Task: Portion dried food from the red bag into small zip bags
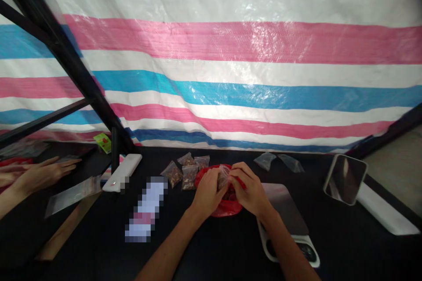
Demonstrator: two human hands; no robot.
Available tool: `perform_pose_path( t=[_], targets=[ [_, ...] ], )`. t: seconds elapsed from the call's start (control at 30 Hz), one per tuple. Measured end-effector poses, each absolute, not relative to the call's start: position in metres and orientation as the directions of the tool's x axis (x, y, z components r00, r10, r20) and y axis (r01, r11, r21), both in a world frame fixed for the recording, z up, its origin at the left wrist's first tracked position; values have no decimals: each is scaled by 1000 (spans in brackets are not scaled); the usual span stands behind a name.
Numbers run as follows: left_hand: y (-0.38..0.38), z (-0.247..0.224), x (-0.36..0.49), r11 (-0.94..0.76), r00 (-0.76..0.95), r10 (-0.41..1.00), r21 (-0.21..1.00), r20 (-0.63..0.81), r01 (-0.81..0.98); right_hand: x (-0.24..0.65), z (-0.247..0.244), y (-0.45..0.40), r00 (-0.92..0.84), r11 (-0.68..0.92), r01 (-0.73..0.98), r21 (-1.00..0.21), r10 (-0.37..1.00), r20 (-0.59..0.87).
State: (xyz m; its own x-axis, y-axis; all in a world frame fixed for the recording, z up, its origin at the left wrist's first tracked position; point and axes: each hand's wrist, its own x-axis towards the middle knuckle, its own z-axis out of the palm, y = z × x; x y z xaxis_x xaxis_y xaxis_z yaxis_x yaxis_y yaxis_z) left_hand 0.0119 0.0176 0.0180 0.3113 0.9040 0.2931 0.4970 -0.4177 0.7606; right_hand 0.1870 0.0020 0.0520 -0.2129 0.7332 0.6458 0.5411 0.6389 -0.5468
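Both my hands are at a small clear zip bag (224, 174), held upright over a red plastic bag (221, 211). My left hand (208, 189) wraps the zip bag's left side. On the other side, my right hand (248, 188) has its fingers closed at the zip bag's top right edge. Dark reddish-brown bits show in the red bag between my hands; their kind is too small to tell. Behind my left hand lie several filled zip bags (189, 177) with brownish bits inside. A kitchen scale (285, 210) sits under my right forearm.
Two clear bags (264, 160) lie at the back. A phone (346, 179) leans at the right near a white long object (387, 210). Leftward are a white box (123, 171), a blurred-out sheet (147, 208) and a clear packet (72, 195). Another person's hands (36, 178) are at far left.
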Motion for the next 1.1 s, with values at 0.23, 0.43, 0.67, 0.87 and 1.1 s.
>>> perform_pose_path(
  t=[0.23, 0.43, 0.67, 0.87, 1.1],
  targets=[
    [6, 18, 11, -310, 256, 930, 936, 262, 169, 183, 37, 9, 5, 408, 200, -891, 909, 417],
    [9, 28, 8, -252, 223, 950, 959, 220, 126, 177, 44, 8, 24, 424, 297, -855, 892, 451],
    [-1, 34, 5, -378, 215, 918, 899, 333, 223, 238, 69, -60, 63, 418, 576, -702, 834, 548],
    [-23, 25, -7, -665, 270, 744, 633, 611, 397, 334, 9, -153, 195, 179, 684, -707, 889, 414],
    [-79, -3, 0, -831, 454, 557, 459, 696, 315, 321, -18, -159, 270, -29, 653, -757, 942, 197]
  ],
)
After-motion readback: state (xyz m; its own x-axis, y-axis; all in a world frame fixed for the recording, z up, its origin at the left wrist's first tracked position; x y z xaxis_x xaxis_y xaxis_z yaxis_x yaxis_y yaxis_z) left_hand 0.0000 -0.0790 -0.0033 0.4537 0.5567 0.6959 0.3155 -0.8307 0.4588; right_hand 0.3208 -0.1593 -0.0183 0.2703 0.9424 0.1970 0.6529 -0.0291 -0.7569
